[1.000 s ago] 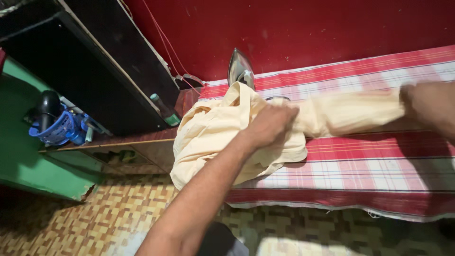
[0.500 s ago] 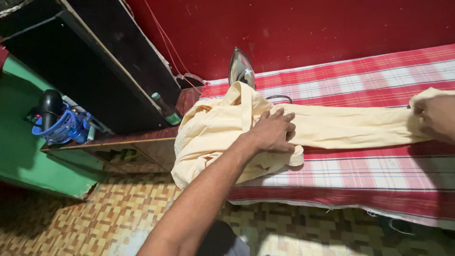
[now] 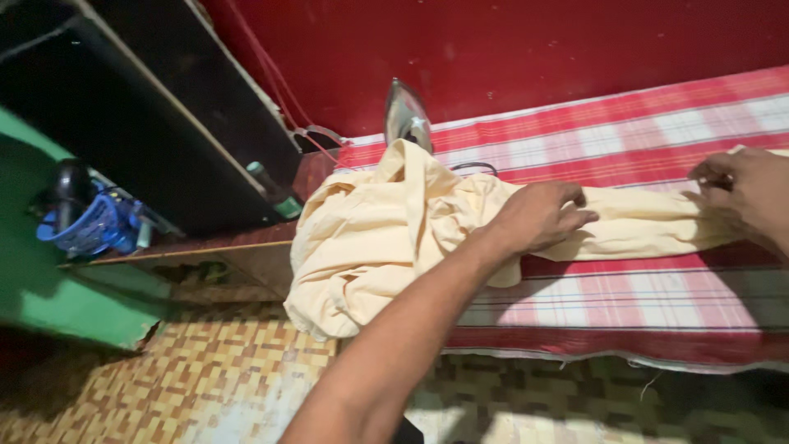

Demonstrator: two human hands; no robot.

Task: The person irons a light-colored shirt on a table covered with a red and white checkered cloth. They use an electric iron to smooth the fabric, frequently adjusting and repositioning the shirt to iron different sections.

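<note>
A pale yellow garment lies bunched at the left end of a table covered in red and white checked cloth, part of it hanging over the edge. One sleeve stretches flat to the right. My left hand presses palm-down on the sleeve near the bunched body. My right hand pinches the far end of the sleeve at the right edge of view. An upright clothes iron stands just behind the garment.
A red wall rises behind the table. A dark shelf unit stands at the left, with a green bottle at its foot and a blue basket beside a green surface. Yellow patterned floor tiles lie below.
The sleeve has been pulled out straight to the right and laid flat. My right hand moved lower onto its end. My left hand slid right along the sleeve.
</note>
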